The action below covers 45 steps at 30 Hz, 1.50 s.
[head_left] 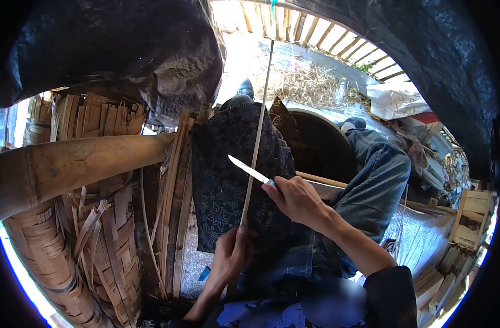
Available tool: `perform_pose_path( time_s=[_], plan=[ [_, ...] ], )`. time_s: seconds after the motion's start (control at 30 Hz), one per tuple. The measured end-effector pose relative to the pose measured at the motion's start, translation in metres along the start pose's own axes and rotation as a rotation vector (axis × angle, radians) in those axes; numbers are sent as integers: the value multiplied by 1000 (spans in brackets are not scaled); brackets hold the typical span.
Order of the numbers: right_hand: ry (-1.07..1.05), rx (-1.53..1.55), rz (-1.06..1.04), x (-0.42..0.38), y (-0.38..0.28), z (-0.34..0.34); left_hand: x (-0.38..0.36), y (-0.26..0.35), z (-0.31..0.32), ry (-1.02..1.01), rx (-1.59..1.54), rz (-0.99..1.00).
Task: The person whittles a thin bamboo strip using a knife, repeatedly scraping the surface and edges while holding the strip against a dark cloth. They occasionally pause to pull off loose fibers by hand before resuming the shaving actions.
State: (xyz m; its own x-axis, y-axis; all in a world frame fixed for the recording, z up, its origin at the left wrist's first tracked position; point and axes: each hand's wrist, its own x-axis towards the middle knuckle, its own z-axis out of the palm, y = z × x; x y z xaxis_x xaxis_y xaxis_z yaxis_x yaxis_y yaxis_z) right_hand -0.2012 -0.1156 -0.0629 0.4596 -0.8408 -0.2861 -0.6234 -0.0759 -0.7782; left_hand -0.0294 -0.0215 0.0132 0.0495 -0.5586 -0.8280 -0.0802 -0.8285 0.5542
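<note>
My right hand is closed round the blue handle of a knife. Its bright blade points up and to the left, crossing a long thin bamboo strip. Lower down, my left hand pinches that strip between thumb and fingers near its lower end. The strip runs away from me, up past the patterned dark cloth spread over my leg, towards the slatted fence. Blade and strip overlap just above the cloth.
A thick bamboo pole juts in from the left, over woven bamboo baskets. Split bamboo pieces stand beside my leg. Black plastic sheeting hangs above. Straw lies ahead, near a white sack; a wooden crate stands right.
</note>
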Motion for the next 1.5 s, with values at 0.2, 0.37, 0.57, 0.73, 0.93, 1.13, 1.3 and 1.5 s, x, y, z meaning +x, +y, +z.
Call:
perform_pose_path(
  time_s=[0.2,0.37,0.57,0.73,0.93,1.13,1.3,1.5],
  plan=[
    [-22,-98,20,2,-6,-9,10,-14,12,203,391,278],
    [-80,-102,125,3,-11,-9,9,-20,17,238,410,327],
    [-48,-113,41,10,4,1,9,-17,15,239,405,349],
    [61,-82,59,28,6,1,8,-20,16,233,405,356],
    [38,-49,14,34,13,-6,9,-18,7,105,61,98],
    [69,-106,-71,14,21,0,12,-21,4,54,41,47],
    [45,-124,22,30,18,-3,13,-27,4,154,339,242],
    [7,-49,125,60,30,-12,3,-23,7,136,345,174]
  ],
)
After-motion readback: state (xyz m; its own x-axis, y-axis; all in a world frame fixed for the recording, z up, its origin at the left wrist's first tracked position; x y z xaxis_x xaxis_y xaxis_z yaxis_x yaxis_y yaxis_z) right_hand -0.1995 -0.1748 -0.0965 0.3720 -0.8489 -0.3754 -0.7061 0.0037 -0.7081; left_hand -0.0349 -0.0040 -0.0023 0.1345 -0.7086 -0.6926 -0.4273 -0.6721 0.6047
